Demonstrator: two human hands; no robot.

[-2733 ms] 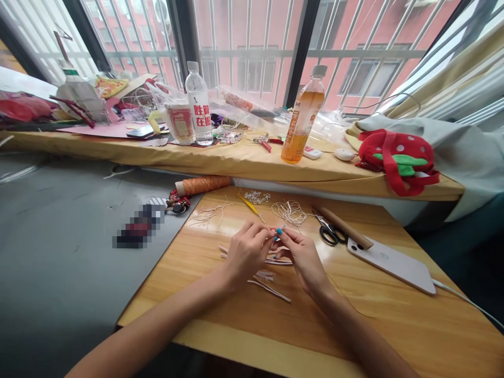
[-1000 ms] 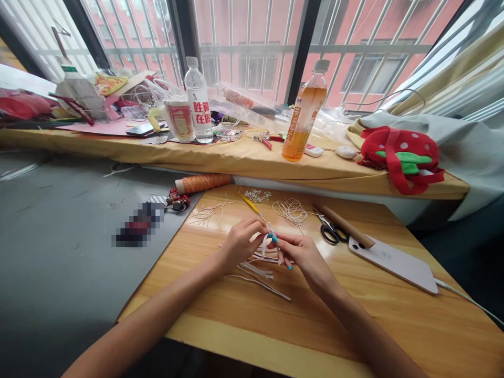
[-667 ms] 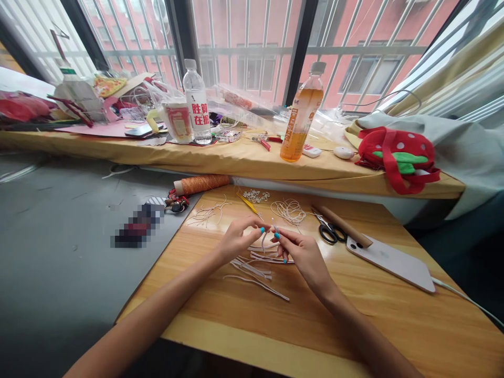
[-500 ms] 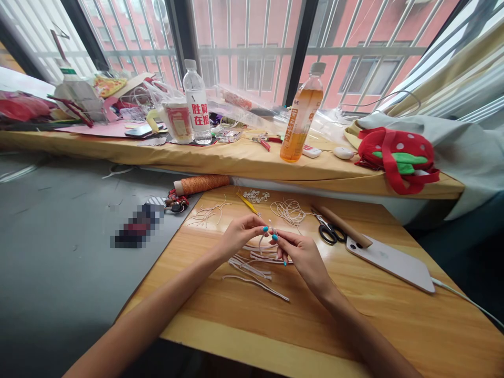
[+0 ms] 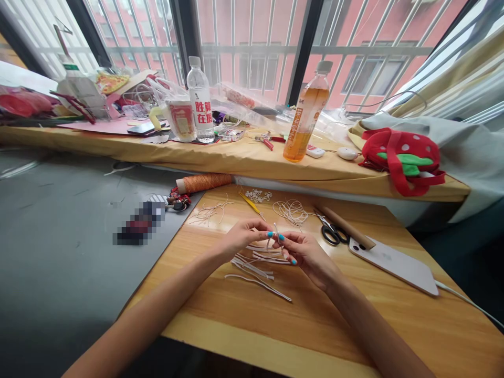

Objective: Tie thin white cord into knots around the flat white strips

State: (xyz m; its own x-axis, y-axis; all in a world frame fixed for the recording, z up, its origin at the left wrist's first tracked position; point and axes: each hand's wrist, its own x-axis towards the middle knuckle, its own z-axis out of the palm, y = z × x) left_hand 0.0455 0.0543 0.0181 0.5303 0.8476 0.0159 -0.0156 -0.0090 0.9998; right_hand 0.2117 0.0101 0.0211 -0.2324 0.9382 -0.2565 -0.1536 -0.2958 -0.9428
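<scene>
My left hand and my right hand meet above the wooden table, fingertips nearly touching. Both pinch a thin white cord; one end sticks up between the fingers and a loop hangs below. How the cord is knotted or crossed is too small to make out. Beneath the hands lie several cut white cords, with one longer folded cord nearest me. Beyond the fingers are yellow tweezers, a heap of small white rings and a loose coil of thin cord.
Right of the hands lie black-handled scissors, a cardboard tube and a phone with a cable. An orange thread spool rests at the back left. Bottles, including one of orange drink, stand on the sill.
The view has shifted slightly, so everything sits a little further right. Both hands keep their pinch on the cord, and its upright end shows a bit more clearly between the fingers.
</scene>
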